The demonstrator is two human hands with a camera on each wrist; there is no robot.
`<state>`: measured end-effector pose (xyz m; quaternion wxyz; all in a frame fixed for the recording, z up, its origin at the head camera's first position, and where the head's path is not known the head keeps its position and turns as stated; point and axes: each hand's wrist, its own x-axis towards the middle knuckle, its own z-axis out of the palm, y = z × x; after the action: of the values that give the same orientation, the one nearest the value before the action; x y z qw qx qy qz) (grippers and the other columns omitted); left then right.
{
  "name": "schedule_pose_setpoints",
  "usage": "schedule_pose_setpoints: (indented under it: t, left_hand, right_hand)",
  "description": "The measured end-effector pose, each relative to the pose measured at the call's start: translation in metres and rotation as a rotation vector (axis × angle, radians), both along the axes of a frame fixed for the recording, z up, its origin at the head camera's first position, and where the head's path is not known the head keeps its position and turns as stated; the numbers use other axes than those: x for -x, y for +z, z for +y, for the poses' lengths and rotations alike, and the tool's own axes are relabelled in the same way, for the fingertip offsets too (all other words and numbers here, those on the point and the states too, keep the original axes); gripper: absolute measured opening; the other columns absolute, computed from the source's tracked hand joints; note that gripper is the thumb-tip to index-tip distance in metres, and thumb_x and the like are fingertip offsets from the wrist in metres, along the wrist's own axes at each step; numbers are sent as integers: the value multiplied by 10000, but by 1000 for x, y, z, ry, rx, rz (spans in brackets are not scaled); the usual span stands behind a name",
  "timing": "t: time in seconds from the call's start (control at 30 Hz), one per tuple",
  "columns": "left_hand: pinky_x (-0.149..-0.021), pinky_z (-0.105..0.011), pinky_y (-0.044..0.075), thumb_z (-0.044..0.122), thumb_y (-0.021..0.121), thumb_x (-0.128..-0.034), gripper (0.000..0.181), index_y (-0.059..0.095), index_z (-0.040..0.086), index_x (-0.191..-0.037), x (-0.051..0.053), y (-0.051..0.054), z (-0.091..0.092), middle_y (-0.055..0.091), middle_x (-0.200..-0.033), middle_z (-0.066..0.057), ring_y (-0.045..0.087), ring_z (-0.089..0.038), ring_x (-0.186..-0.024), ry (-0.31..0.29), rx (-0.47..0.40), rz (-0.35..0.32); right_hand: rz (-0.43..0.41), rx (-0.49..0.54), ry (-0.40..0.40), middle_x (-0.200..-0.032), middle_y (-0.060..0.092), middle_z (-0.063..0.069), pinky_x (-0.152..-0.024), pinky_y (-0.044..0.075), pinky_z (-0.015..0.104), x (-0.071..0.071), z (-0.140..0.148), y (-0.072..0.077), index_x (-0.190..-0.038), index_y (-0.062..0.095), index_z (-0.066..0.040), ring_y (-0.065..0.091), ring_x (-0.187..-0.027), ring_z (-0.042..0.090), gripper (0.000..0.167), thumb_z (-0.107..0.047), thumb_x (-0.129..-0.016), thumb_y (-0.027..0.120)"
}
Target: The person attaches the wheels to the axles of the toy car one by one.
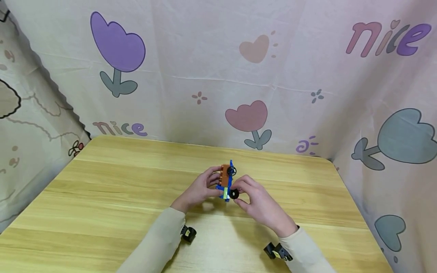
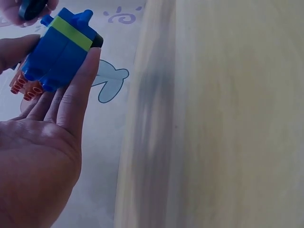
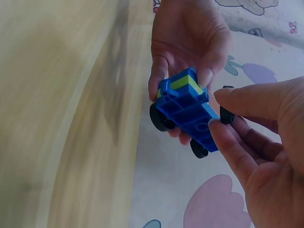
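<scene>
My left hand grips a toy car built of blue, lime-green and orange-brown bricks, thumb on one side and fingers on the other. It is held tilted on its side above the wooden table. In the right wrist view its blue underside faces out, with a mounted black wheel near the green end and another at the far end. Between thumb and fingertips, my right hand pinches a loose black wheel close beside the car. Whether the wheel touches the car I cannot tell.
The wooden table reaches back to a printed fabric backdrop, which also hangs at both sides. Small black devices sit at both wrists, by the light sleeves.
</scene>
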<state>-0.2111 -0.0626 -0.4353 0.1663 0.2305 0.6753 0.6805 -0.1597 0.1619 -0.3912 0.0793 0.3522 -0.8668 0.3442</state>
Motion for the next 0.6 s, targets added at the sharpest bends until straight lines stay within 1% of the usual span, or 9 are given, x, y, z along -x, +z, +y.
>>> schedule_pose_setpoints:
  t: [0.2,0.43,0.6]
  left_hand:
    - [-1092,-475,324,-63,678,-819,787,293,27,-1500,1,-1,0,486,-1414,-182,478,-325,-1282,2,-6,2]
    - [-1100,-476,310,-65,688,-813,793,300,32,-1497,1,-2,0,491,-1411,-172,472,-316,-1287,-1,-14,-2]
    - [-1098,-476,312,-52,692,-822,783,301,28,-1496,0,-2,1,500,-1399,-173,474,-321,-1283,-11,-19,11]
  right_hand:
    - [11,-10,2,-1098,555,-46,-844,532,322,1,-4,-1,-1089,647,-61,621,-964,141,322,51,-812,766]
    - [12,6,12,-1103,554,-27,-844,538,359,1,-7,-5,-1097,635,-63,621,-969,151,341,65,-808,762]
    - [15,-4,0,-1108,545,-34,-864,528,340,1,-8,-6,-1100,633,-71,608,-993,154,355,51,-799,777]
